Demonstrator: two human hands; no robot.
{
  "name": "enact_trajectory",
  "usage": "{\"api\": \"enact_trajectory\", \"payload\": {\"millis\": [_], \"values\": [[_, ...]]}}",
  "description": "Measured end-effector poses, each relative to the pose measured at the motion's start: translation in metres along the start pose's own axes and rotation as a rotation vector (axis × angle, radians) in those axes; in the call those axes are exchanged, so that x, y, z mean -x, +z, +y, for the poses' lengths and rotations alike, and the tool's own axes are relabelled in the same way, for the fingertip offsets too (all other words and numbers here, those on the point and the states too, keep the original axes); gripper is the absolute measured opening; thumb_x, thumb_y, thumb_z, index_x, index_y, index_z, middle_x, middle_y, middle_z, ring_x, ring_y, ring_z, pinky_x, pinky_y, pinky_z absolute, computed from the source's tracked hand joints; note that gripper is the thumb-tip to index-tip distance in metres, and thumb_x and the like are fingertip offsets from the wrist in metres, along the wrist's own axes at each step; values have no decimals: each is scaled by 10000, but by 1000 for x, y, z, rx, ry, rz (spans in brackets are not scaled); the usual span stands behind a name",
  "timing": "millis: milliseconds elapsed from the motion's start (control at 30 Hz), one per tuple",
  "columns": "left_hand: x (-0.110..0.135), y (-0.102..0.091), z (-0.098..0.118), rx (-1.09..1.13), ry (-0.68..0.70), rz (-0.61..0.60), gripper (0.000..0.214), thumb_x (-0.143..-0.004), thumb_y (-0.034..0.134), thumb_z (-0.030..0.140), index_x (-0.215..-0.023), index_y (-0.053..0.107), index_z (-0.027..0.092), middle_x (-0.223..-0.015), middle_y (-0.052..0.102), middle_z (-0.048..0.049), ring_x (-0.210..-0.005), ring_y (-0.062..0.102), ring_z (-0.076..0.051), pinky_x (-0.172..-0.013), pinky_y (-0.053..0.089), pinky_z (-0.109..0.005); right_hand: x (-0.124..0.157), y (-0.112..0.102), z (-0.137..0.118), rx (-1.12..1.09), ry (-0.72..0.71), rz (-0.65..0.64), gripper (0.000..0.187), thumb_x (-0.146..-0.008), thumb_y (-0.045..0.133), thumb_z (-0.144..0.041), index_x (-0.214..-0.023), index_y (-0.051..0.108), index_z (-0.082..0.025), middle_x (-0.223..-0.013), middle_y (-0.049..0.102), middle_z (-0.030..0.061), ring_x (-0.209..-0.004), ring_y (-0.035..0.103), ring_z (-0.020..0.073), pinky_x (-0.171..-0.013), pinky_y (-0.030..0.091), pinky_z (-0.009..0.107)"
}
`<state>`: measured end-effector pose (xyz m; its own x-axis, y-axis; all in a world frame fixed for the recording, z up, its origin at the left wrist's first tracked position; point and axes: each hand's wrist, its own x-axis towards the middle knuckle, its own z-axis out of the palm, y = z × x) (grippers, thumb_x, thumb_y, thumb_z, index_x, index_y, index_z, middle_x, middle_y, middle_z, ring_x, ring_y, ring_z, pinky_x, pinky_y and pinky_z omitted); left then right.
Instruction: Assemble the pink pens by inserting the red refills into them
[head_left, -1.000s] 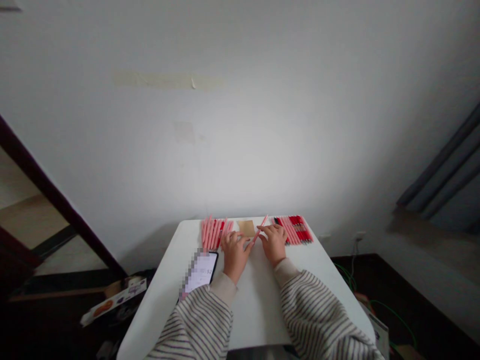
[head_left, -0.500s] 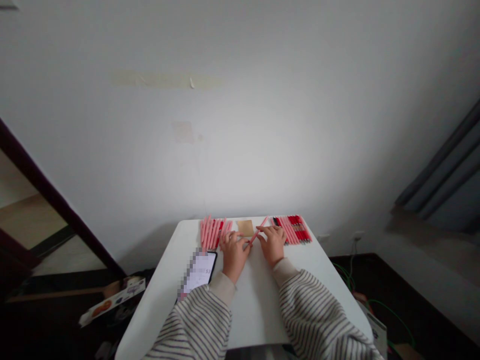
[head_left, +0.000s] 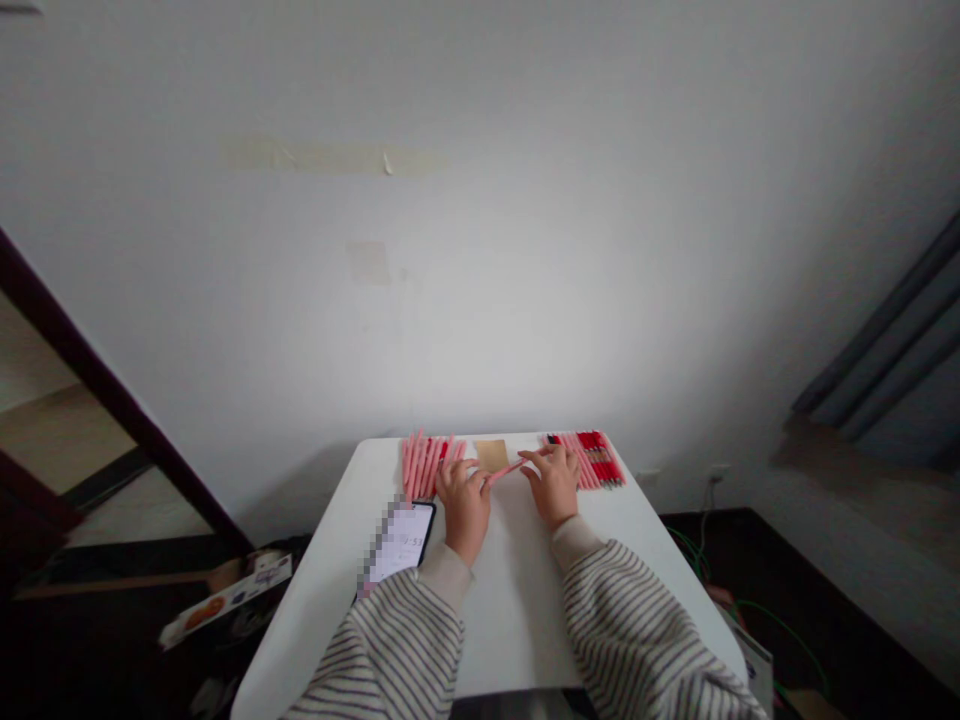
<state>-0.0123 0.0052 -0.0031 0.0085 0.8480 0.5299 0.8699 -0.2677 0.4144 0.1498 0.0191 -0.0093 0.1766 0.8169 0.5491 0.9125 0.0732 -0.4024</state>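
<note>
A single pink pen is held nearly level between both hands over the far middle of the white table. My left hand pinches its left end and my right hand pinches its right end. Behind my left hand lies a pile of several pink pens. To the right of my right hand lies a row of several pink and red pens.
A brown card lies at the table's far edge between the two groups of pens. A phone with a lit screen lies at the left of the table. A box is on the dark floor at the left, and green cables at the right.
The pink pen has tipped from slanting up to the right to lying nearly level, and both hands have shifted slightly toward the far edge.
</note>
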Motion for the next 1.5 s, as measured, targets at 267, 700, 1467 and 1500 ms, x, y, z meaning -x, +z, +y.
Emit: {"api": "enact_trajectory", "payload": {"millis": [267,700,1467,1500], "values": [[-1,3,-4,12,18,28,212,-883,451,302,-902,648,227,-1079,614,-67,-1077,474,-232,-1039,312,-463,-1,-3,8,-30,-135,-66,122,-864,595,-328,-925,699,-312,-1072,633,10,-1118,385,232,-977,193,397],[0,0,-6,-24,90,51,215,-883,447,271,-889,661,254,-1052,612,-48,-1091,422,-243,-1033,312,-476,2,-3,15,-81,-173,-181,154,-868,590,-379,-934,726,-356,-908,693,2,-1050,420,214,-960,193,400],[1,-5,-1,-104,83,64,215,-866,456,227,-845,670,234,-1080,639,-38,-1088,433,-255,-1019,275,-510,3,11,21,-166,-213,-11,108,-835,641,-354,-872,740,-374,-837,695,-7,-993,421,220,-919,195,412],[1,-6,0,-107,82,64,220,-873,450,247,-854,669,238,-1112,632,-40,-1110,430,-262,-1026,266,-521,3,12,22,-174,-200,-7,115,-841,633,-352,-874,742,-370,-843,695,-3,-987,421,222,-911,206,407]]}}
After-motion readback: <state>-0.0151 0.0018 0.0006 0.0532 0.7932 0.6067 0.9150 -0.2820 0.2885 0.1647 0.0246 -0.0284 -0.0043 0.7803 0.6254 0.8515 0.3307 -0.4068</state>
